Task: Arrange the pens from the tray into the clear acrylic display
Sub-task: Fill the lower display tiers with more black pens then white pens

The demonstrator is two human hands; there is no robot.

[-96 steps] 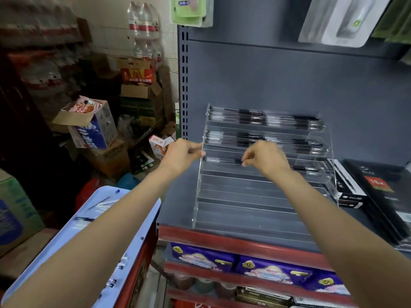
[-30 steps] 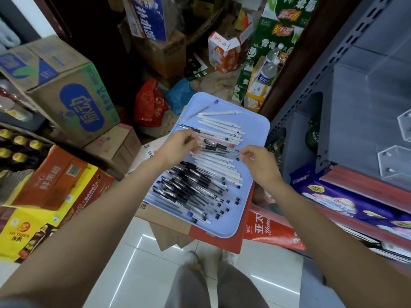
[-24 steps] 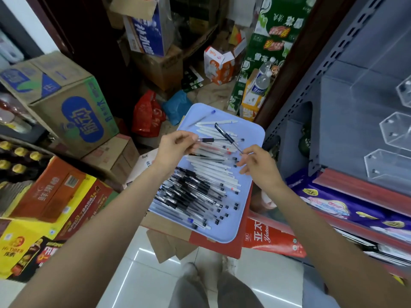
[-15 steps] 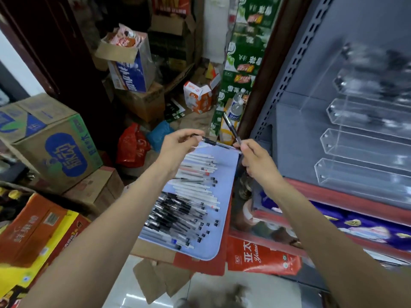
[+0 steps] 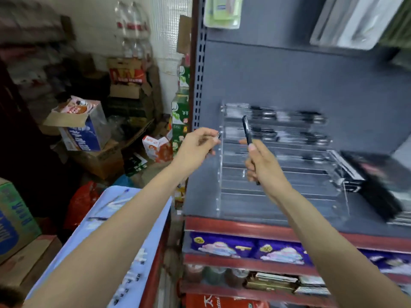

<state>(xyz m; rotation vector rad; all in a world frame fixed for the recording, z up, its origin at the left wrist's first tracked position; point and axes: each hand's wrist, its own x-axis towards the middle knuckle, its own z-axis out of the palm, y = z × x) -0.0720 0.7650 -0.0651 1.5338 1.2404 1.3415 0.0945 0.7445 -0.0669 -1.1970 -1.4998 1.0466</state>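
Note:
The clear acrylic display (image 5: 282,187) stands on the grey shelf, its stepped rows rising toward the back. Black pens (image 5: 289,116) fill its upper rows, blurred by motion. My right hand (image 5: 264,165) grips one black pen (image 5: 246,130) almost upright, just in front of the display's left half. My left hand (image 5: 198,145) is raised at the display's left edge and pinches a second pen, of which only a small dark tip shows (image 5: 219,135). The light blue tray (image 5: 144,236) lies low at the left under my left forearm, with several pens on it.
Black notebooks (image 5: 382,181) lie right of the display on the shelf (image 5: 244,218). A perforated shelf upright (image 5: 201,63) rises left of it. Cardboard boxes (image 5: 82,127), a red bag (image 5: 82,203) and stacked goods crowd the floor at left. Purple packages (image 5: 244,247) fill the shelf below.
Both hands lifted a pen each from the tray and swung up and right to the display. My view turned from the tray back to the shelf.

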